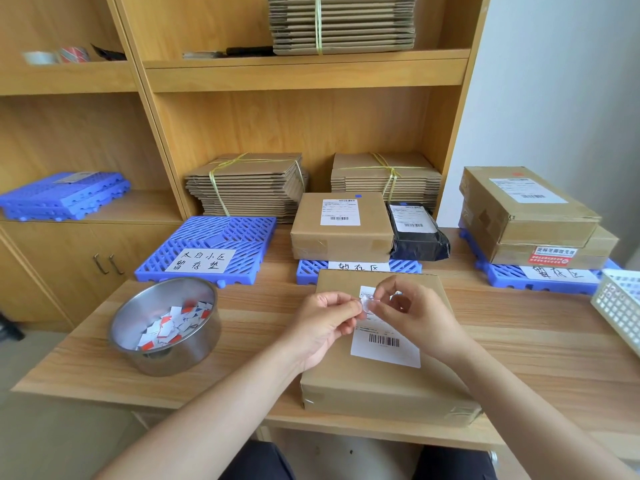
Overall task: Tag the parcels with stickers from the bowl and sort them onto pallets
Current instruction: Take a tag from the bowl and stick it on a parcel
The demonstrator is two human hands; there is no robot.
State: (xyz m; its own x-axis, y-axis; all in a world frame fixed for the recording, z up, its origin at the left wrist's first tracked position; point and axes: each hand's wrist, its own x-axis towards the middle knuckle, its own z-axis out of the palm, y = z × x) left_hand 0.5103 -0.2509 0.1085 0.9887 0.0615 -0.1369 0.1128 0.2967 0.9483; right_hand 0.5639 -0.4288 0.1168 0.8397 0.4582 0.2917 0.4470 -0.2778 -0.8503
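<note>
A brown cardboard parcel (377, 382) with a white barcode label lies on the table right in front of me. Above it, my left hand (325, 323) and my right hand (415, 313) both pinch a small whitish sticker (366, 304) between their fingertips. A steel bowl (166, 327) with several red, blue and white stickers stands to the left. Three blue pallets lie behind: the left pallet (207, 251) carries only a handwritten paper sign, the middle pallet (308, 270) bears a brown box (341, 226) and a black bag parcel (415, 230), the right pallet (540, 277) bears two stacked boxes (530, 216).
Bundles of flat cardboard (249, 183) tied with yellow string stand against the shelf back. Spare blue pallets (65, 195) lie on the left shelf. A white plastic basket (620, 306) sits at the table's right edge. Tape rolls (59, 56) rest on an upper shelf.
</note>
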